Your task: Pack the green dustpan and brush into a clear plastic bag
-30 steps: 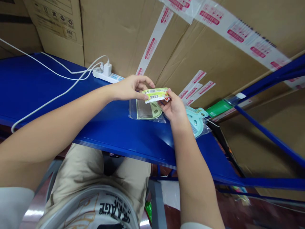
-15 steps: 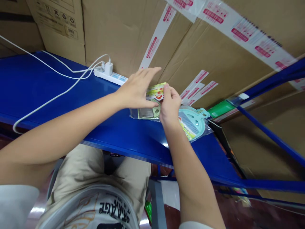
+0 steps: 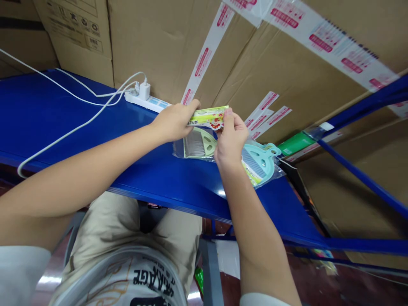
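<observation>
A yellow-green printed label card (image 3: 210,115) is stretched between my two hands above the shelf. My left hand (image 3: 176,121) grips its left end, with the fingers mostly hidden behind it. At the right end my right hand (image 3: 232,138) pinches it between thumb and fingers. Below the card lies a pale green dustpan with a small brush (image 3: 199,143), in a clear bag. Partly behind my right wrist is a light blue dustpan set (image 3: 263,163), also bagged, with a yellow label.
White cables run to a power strip (image 3: 145,101) at the back of the blue shelf (image 3: 153,170). Taped cardboard boxes (image 3: 153,38) wall the rear. A green bottle-like item (image 3: 296,144) lies by the blue frame at right.
My left hand has closed from an open spread onto the card's left end. The card now shows more of its length, and my right hand has shifted slightly right.
</observation>
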{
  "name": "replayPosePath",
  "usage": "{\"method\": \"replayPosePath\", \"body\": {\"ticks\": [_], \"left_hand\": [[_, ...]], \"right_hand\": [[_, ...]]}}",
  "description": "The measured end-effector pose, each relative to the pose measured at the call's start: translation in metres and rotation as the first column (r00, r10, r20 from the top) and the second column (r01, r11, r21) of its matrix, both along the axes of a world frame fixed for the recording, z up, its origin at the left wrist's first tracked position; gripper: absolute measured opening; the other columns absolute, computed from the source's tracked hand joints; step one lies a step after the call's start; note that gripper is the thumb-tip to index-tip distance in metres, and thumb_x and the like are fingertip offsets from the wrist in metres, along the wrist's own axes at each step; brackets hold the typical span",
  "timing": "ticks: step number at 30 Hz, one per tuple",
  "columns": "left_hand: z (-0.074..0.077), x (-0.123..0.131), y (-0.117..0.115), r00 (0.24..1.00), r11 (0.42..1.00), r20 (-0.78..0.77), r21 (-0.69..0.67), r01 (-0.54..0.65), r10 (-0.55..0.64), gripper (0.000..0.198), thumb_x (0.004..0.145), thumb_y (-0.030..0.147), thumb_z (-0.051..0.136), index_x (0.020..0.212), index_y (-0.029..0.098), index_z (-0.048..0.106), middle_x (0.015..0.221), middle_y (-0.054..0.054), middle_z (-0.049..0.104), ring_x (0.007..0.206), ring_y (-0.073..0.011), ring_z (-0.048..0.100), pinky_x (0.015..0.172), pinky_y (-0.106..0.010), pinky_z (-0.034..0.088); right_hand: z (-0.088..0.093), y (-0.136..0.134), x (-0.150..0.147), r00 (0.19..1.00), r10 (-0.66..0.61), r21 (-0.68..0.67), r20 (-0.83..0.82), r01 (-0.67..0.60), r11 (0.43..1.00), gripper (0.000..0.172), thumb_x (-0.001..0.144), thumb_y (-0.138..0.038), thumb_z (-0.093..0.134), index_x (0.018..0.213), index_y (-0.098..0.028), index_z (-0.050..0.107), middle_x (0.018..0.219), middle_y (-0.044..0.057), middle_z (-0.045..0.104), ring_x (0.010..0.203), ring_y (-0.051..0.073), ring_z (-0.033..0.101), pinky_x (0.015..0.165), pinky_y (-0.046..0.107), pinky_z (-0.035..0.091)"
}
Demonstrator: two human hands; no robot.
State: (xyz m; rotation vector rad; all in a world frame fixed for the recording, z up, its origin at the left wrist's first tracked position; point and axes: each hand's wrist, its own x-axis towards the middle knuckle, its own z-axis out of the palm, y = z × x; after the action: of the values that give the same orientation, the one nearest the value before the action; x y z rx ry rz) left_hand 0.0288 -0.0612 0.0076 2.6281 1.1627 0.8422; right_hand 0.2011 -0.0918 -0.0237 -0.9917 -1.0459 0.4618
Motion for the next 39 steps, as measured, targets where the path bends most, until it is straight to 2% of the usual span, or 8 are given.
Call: {"method": "replayPosePath", "body": {"ticks": [5,14,19,21,26,28,32,39], "left_hand": [[-0.004,-0.006,0.011,0.999,0.999,0.035,0.033,0.008,-0.009,0.056,0.087,0.018,0.071,0.141,0.025,0.061,0.104,-0.009,0.075,0.113,-0.0321,0.07,0.097,-0.04,0.054],[-0.002,-0.006,0.013,0.999,0.999,-0.004,0.006,-0.037,0.037,0.044,0.091,0.021,0.067,0.135,0.023,0.064,0.102,-0.009,0.074,0.109,-0.0317,0.07,0.098,-0.042,0.053],[-0.003,-0.016,0.03,0.994,0.998,0.096,-0.008,-0.06,0.061,0.047,0.091,0.024,0.067,0.138,0.02,0.062,0.101,-0.009,0.074,0.112,-0.0313,0.07,0.102,-0.042,0.053],[-0.003,-0.018,0.035,0.984,1.0,0.177,-0.017,-0.009,0.012,0.058,0.087,0.024,0.071,0.144,0.019,0.058,0.11,-0.01,0.075,0.114,-0.0304,0.07,0.103,-0.041,0.052],[-0.007,-0.005,0.022,0.927,0.961,0.252,0.068,0.269,-0.277,0.089,0.077,0.024,0.083,0.158,0.021,0.045,0.149,-0.017,0.065,0.135,-0.0334,0.063,0.116,-0.047,0.047],[-0.009,0.004,0.01,0.932,0.959,0.226,0.081,0.273,-0.284,0.093,0.076,0.027,0.085,0.159,0.022,0.044,0.152,-0.018,0.063,0.14,-0.0359,0.06,0.118,-0.049,0.045],[-0.012,0.013,-0.001,0.973,0.985,0.156,-0.011,0.172,-0.169,0.067,0.085,0.023,0.074,0.149,0.021,0.052,0.134,-0.014,0.074,0.125,-0.0317,0.07,0.104,-0.041,0.053],[-0.013,0.002,0.016,0.993,0.996,0.073,0.002,0.09,-0.09,0.042,0.085,0.021,0.07,0.127,0.022,0.068,0.11,-0.009,0.079,0.112,-0.0301,0.072,0.092,-0.037,0.054]], "right_hand": [[0.004,0.001,0.007,0.998,-0.019,-0.019,-0.053,0.018,1.0,0.037,0.092,-0.06,0.071,0.082,-0.025,0.065,0.085,-0.001,0.068,0.088,0.015,0.072,0.078,0.029,0.06],[0.008,0.002,0.017,0.996,-0.048,0.02,-0.075,0.049,0.999,0.04,0.091,-0.062,0.07,0.082,-0.024,0.064,0.086,0.0,0.068,0.087,0.016,0.072,0.076,0.03,0.059],[0.011,0.002,0.022,0.985,-0.058,-0.017,-0.16,0.056,0.998,0.04,0.092,-0.063,0.071,0.084,-0.024,0.067,0.083,-0.001,0.068,0.084,0.016,0.071,0.075,0.03,0.059],[0.01,0.002,0.022,0.985,-0.073,-0.031,-0.157,0.069,0.997,0.039,0.092,-0.063,0.07,0.085,-0.025,0.068,0.082,-0.001,0.067,0.084,0.016,0.071,0.074,0.03,0.059],[0.003,-0.001,0.007,0.995,-0.086,0.023,-0.039,0.087,0.996,0.035,0.093,-0.057,0.069,0.081,-0.025,0.066,0.083,-0.001,0.067,0.087,0.015,0.07,0.075,0.028,0.058],[0.001,-0.003,-0.003,0.997,-0.068,0.032,0.025,0.067,0.997,0.034,0.092,-0.057,0.068,0.081,-0.025,0.067,0.085,-0.001,0.068,0.089,0.016,0.07,0.077,0.029,0.058],[-0.002,-0.006,-0.014,0.996,-0.033,0.025,0.088,0.03,0.999,0.035,0.09,-0.06,0.069,0.081,-0.026,0.068,0.086,0.0,0.068,0.092,0.017,0.071,0.079,0.031,0.058],[0.0,-0.003,-0.003,1.0,-0.003,-0.011,-0.012,0.003,1.0,0.039,0.091,-0.063,0.069,0.081,-0.025,0.066,0.083,-0.001,0.067,0.088,0.016,0.07,0.077,0.029,0.059]]}}
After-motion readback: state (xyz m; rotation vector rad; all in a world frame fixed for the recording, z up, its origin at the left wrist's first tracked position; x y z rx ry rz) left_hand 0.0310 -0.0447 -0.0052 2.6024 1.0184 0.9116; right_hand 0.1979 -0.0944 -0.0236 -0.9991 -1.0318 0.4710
